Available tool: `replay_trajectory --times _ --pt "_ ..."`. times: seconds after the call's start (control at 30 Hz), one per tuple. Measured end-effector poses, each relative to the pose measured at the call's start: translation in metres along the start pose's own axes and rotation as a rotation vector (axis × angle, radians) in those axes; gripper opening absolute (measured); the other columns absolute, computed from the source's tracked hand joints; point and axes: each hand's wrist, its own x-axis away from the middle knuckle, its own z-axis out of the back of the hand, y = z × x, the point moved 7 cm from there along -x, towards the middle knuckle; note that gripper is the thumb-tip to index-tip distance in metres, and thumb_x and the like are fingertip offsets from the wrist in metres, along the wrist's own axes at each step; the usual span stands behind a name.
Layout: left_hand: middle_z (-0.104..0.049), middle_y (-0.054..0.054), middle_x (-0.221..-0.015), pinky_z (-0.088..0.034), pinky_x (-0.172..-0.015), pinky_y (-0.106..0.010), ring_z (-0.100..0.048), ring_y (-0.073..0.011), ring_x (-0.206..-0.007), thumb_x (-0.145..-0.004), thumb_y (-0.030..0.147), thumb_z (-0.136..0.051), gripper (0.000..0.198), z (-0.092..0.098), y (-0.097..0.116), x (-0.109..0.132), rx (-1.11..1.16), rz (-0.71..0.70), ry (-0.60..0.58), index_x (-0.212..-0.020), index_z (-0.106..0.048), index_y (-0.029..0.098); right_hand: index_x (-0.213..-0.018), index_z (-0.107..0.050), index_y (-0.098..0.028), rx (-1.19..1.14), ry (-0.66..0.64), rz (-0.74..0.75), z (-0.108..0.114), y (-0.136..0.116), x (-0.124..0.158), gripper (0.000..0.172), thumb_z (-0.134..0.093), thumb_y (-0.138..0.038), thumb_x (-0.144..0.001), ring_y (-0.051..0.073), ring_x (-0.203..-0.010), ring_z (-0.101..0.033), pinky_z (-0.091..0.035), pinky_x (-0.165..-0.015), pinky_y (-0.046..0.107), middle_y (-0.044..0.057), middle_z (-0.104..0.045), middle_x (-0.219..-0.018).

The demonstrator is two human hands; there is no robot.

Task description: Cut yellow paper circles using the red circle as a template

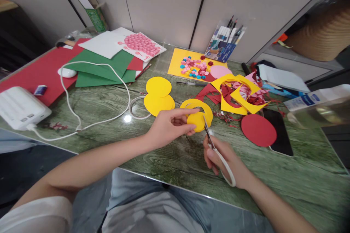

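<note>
Between thumb and fingers, my left hand (173,125) pinches a small piece of yellow paper (195,121) above the table. My right hand (225,158) is closed around the handles of white-handled scissors (222,162), whose blades meet the paper's right edge. A ring of yellow paper (209,107) shows just behind the held piece; whether the two are joined I cannot tell. Left of it lie two overlapping yellow paper discs (159,98), partly on a roll of clear tape (133,108). Further right, a red paper disc (258,130) rests over a black tablet or phone (281,138).
Yellow and red paper scraps (240,93) are heaped at the right, near a bottle (319,111). Small coloured paper balls (195,67) sit on a yellow sheet at the back. A white cable (102,64) loops from a white power bank (22,107) at the left.
</note>
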Motion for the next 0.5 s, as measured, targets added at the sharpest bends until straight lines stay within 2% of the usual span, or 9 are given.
replay_trajectory --times 0.27,0.5 --pt "-0.066 -0.001 -0.071 -0.052 -0.062 -0.022 -0.063 -0.0101 -0.059 -0.069 0.017 -0.066 0.042 0.005 0.005 -0.007 -0.119 0.012 -0.084 -0.111 -0.061 0.017 -0.074 -0.036 -0.021 -0.056 -0.055 -0.053 0.001 0.000 0.001 0.033 -0.039 -0.051 -0.088 0.006 -0.036 -0.035 -0.027 -0.033 0.016 -0.007 -0.044 -0.049" --pt "-0.068 -0.003 -0.070 -0.053 -0.063 -0.024 -0.065 -0.0123 -0.062 -0.071 0.019 -0.065 0.044 0.007 0.008 -0.012 -0.168 0.078 -0.262 -0.115 -0.059 0.015 -0.072 -0.038 -0.020 -0.074 -0.137 -0.108 0.002 0.002 0.004 0.033 -0.042 -0.048 -0.088 0.004 -0.032 -0.031 -0.023 -0.031 0.014 -0.008 -0.043 -0.045"
